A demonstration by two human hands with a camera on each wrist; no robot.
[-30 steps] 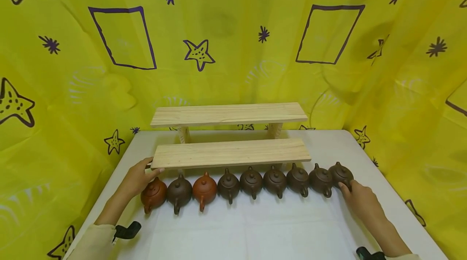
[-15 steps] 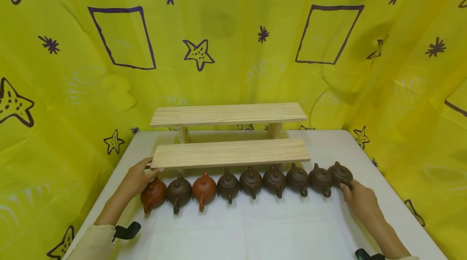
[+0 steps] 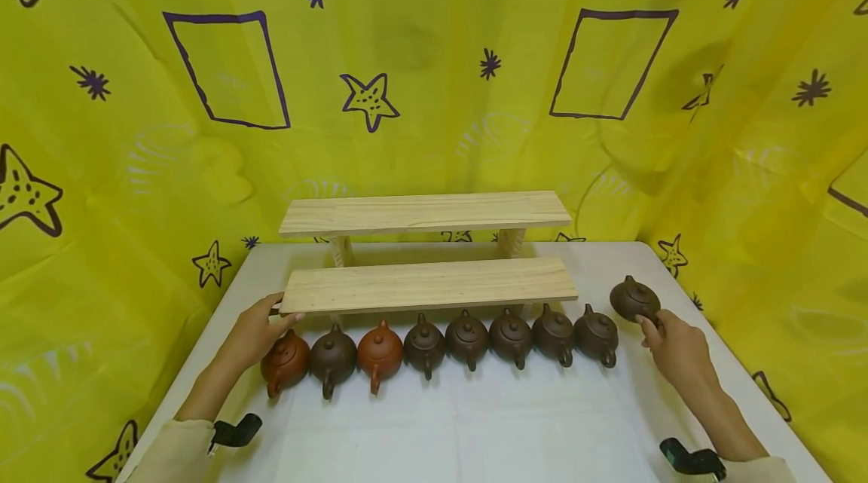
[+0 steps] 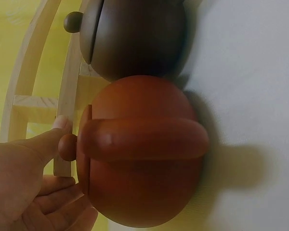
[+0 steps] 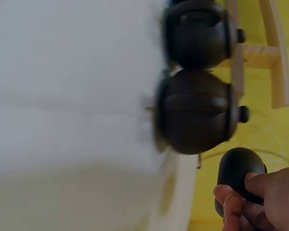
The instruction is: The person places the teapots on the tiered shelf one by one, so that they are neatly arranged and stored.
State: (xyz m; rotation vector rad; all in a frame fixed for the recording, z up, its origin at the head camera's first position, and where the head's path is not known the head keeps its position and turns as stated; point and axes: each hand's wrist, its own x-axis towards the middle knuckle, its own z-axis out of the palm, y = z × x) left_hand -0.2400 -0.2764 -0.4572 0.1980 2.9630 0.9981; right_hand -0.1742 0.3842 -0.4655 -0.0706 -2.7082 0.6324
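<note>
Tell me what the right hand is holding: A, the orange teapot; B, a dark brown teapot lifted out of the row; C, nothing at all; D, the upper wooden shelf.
B: the right hand grips the dark brown teapot, which sits raised and apart from the row's right end.

The left hand (image 3: 254, 332) rests outstretched (fingers relaxed, thumb forward); the right hand (image 3: 678, 347) is raised, fingers curled.

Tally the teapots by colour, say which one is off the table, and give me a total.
Reddish-orange teapots: 2, at and.
Dark brown teapots: 7; 6 stand in the row, starting at, and the lifted dark brown teapot is held by the right hand.
Total: 9 teapots.
</note>
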